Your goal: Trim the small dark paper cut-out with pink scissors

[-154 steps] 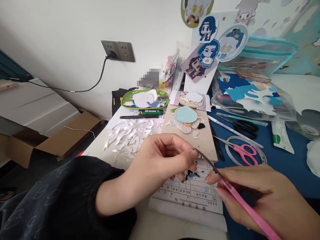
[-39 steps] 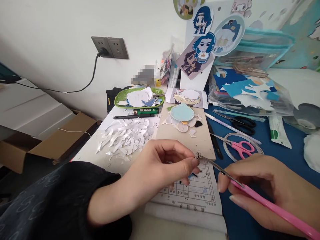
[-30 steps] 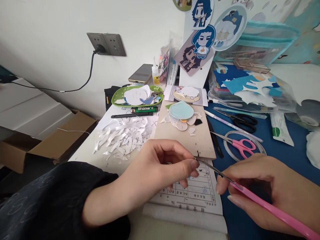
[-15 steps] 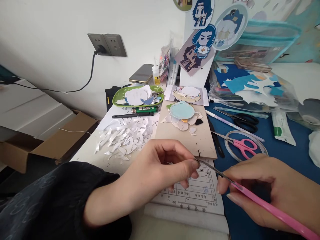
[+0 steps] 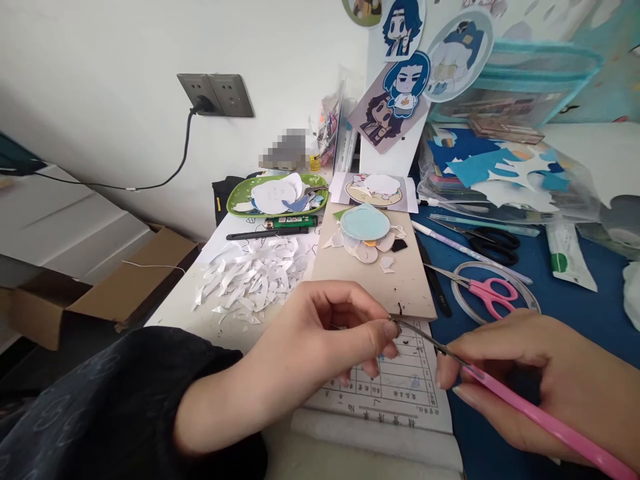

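Note:
My left hand point(image 5: 330, 340) is in the middle, its thumb and forefinger pinched on a tiny dark piece point(image 5: 394, 327), mostly hidden by the fingertips. At the right, my right hand point(image 5: 535, 380) is closed round a pink-handled tool point(image 5: 530, 407) with a thin metal front part. The metal tip meets the dark piece at my left fingertips. Below both hands lies a printed form booklet point(image 5: 395, 393). Just beyond them is a beige board point(image 5: 370, 287) bearing a light blue paper oval point(image 5: 365, 223) and small paper cutouts.
White paper scraps point(image 5: 255, 273) lie left of the board, below a green tray point(image 5: 235, 200) of cutouts. Pink scissors point(image 5: 493, 293), black scissors point(image 5: 493, 243), a tape ring point(image 5: 457, 297) and a white tube point(image 5: 567, 257) are on the blue surface at right.
The view has shifted very slightly. Both hands keep nearly the same pose, with the tool tip still at my left fingertips.

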Demonstrator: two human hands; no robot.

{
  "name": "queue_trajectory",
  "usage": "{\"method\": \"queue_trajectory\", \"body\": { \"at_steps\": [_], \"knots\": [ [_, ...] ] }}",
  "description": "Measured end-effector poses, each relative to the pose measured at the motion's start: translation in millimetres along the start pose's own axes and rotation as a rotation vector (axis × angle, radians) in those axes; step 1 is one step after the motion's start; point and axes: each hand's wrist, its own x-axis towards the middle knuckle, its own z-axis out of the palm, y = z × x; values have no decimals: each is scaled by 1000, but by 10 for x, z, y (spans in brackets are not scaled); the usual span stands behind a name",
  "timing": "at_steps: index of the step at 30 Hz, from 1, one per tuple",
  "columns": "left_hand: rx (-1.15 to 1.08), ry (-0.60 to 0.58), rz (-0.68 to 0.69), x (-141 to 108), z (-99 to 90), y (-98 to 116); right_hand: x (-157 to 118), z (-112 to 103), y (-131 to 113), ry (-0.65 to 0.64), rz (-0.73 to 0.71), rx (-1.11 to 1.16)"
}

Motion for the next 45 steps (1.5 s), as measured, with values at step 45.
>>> {"method": "queue_trajectory", "body": {
  "at_steps": [45],
  "knots": [
    [32,20,-1,-62,86,3,63,52,-240,351,-58,276]
  ]
}}
